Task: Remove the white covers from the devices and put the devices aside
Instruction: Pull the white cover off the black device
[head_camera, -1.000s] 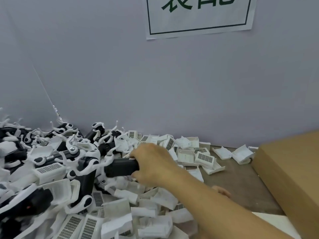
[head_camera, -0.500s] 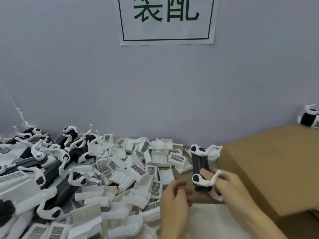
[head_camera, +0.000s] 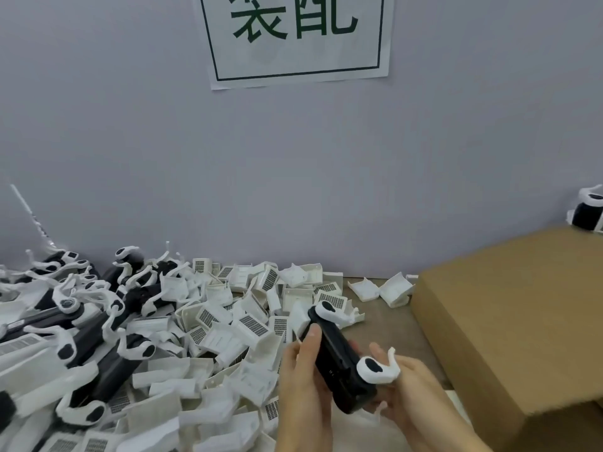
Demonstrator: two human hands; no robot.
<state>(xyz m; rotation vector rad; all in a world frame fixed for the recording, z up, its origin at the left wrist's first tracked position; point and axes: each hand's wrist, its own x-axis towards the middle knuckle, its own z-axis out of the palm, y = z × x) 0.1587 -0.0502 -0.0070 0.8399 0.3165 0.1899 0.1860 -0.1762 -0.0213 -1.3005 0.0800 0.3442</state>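
Holding one black device [head_camera: 339, 363] between both hands over the near edge of the table [head_camera: 391, 324], I judge I'm at the start of stripping it: its two white end pieces are both on. From the head view, my left hand [head_camera: 303, 386] has its fingers curled against the device's left flank, thumb up along the side; my right hand [head_camera: 408, 389] cups it from below and the right, fingers wrapped under the nearer white cover [head_camera: 378, 370]. The far white cover [head_camera: 329, 309] sits at the other tip, untouched. Next, I reckon, comes a firm pull on the nearer cover while the left hand braces the body

Counting: one device in hand, two covers on it. To the left lies a pile of devices [head_camera: 85, 324] with white arms, too tangled to number, though I'd say well over five. Loose white shells [head_camera: 251, 324] are strewn in dozens. One cardboard box [head_camera: 509, 321] stands on the right, one more device [head_camera: 587, 210] behind it, one sign [head_camera: 293, 37] on the wall
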